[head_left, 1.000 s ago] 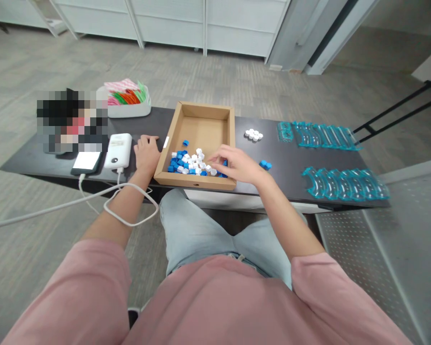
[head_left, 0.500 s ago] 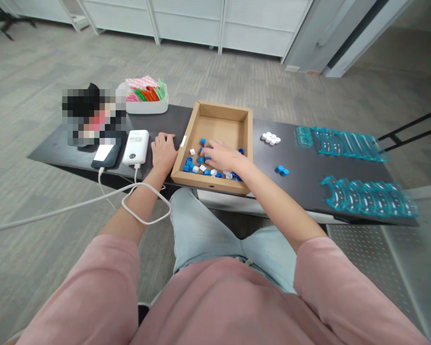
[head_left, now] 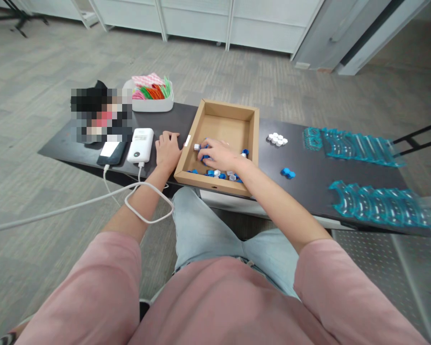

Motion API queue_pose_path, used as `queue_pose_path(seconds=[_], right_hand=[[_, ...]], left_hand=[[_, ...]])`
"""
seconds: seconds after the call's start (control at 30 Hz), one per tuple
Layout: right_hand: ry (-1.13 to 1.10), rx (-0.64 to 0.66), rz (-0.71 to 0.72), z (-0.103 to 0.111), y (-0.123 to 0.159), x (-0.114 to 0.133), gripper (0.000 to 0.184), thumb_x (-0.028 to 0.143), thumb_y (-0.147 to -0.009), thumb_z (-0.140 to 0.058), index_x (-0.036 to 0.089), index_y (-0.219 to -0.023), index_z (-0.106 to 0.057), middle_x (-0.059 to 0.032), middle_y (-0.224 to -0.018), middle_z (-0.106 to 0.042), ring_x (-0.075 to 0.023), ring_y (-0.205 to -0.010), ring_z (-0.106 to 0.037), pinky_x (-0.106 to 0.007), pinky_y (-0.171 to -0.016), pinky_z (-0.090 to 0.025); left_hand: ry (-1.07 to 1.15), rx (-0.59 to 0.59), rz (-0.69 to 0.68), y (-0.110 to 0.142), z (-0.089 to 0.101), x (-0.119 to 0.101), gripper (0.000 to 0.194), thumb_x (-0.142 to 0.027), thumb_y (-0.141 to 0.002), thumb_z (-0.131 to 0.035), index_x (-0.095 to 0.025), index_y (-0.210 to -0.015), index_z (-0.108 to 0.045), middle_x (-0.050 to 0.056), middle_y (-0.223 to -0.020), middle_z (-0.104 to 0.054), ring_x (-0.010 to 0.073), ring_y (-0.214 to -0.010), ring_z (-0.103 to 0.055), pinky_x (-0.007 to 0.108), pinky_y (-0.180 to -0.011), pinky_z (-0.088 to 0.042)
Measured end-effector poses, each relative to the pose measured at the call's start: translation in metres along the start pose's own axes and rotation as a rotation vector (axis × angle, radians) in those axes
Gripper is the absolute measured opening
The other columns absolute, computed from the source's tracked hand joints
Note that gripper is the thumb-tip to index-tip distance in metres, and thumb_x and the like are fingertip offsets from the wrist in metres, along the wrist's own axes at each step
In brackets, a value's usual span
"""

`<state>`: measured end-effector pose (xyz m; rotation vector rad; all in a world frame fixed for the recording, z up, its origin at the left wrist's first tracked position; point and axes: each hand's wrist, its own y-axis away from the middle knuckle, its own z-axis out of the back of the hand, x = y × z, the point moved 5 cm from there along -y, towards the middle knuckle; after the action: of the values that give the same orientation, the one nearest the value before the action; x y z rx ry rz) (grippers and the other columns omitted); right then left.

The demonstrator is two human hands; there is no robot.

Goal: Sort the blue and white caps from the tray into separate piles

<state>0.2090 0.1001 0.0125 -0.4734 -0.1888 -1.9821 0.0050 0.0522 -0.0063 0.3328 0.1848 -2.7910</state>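
A shallow cardboard box (head_left: 201, 180) stands on the dark table before me, with loose blue and white hexagonal pieces inside. My right hand (head_left: 221, 154) reaches in over its right side, fingers curved and spread over some pieces, which it partly hides. One white piece (head_left: 196, 147) shows beside those fingertips, and several blue pieces (head_left: 210, 173) lie along the near wall. Flat on the table at the box's left edge rests my left hand (head_left: 168, 152), fingers apart, holding nothing.
Right of the box lie a cluster of white pieces (head_left: 277, 139) and a few blue pieces (head_left: 288, 173). Two rows of clear teal plastic parts (head_left: 380, 206) sit farther right. On the left are a white power bank (head_left: 141, 146), a phone (head_left: 111, 151), cables and a white basket (head_left: 153, 105).
My right hand has moved left and deeper into the box, and the pieces beneath it have shifted. The view has turned left. My left hand stays beside the box.
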Motion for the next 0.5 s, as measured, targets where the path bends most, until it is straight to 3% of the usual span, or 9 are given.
queue_pose_path(seconds=[0.13,0.27,0.33,0.4,0.5], right_hand=[[-0.076,-0.158,-0.047,0.029,0.028,-0.009,0.025,0.032,-0.118,-0.070,0.031,-0.135,-0.089,-0.0132,-0.156,-0.073,-0.0391,-0.147,-0.068,-0.058,-0.125,-0.052],[-0.142,-0.429,-0.202,0.045,0.108,-0.012,0.042,0.051,-0.121,-0.066,0.036,-0.157,-0.080,-0.0145,-0.164,-0.071,-0.0439,-0.160,-0.062,-0.068,-0.132,-0.053],[-0.154,-0.532,-0.344,0.034,0.159,-0.011,0.068,0.060,-0.116,-0.072,0.039,-0.180,-0.062,-0.0166,-0.177,-0.063,-0.0482,-0.171,-0.053,-0.075,-0.135,-0.053],[-0.185,-0.553,-0.431,0.010,0.200,-0.007,0.103,0.072,-0.106,-0.081,0.043,-0.195,-0.038,-0.0156,-0.189,-0.052,-0.0498,-0.180,-0.044,-0.078,-0.136,-0.055],[-0.234,-0.520,-0.497,-0.026,0.231,-0.004,0.125,0.081,-0.096,-0.086,0.048,-0.199,-0.023,-0.0119,-0.194,-0.048,-0.0534,-0.180,-0.045,-0.085,-0.137,-0.054]], left_hand=[[-0.003,0.000,0.008,0.002,0.002,-0.001,0.064,-0.033,-0.113,-0.047,-0.014,-0.172,-0.066,0.032,-0.172,-0.061,0.0495,-0.157,-0.058,0.058,-0.130,-0.044],[0.018,0.013,0.009,0.001,0.002,-0.001,0.063,-0.038,-0.114,-0.048,-0.014,-0.170,-0.067,0.032,-0.171,-0.061,0.0499,-0.158,-0.058,0.059,-0.131,-0.044],[0.062,-0.003,0.009,0.000,0.003,-0.001,0.062,-0.041,-0.114,-0.049,-0.015,-0.167,-0.069,0.031,-0.171,-0.063,0.0489,-0.159,-0.058,0.059,-0.134,-0.043],[0.159,-0.037,0.002,0.000,0.006,0.000,0.062,-0.043,-0.114,-0.047,-0.015,-0.164,-0.070,0.028,-0.171,-0.064,0.0450,-0.162,-0.058,0.057,-0.137,-0.041],[0.375,-0.079,-0.046,0.005,0.015,0.002,0.065,-0.040,-0.114,-0.035,-0.012,-0.160,-0.072,0.025,-0.171,-0.068,0.0343,-0.165,-0.059,0.047,-0.142,-0.040]])
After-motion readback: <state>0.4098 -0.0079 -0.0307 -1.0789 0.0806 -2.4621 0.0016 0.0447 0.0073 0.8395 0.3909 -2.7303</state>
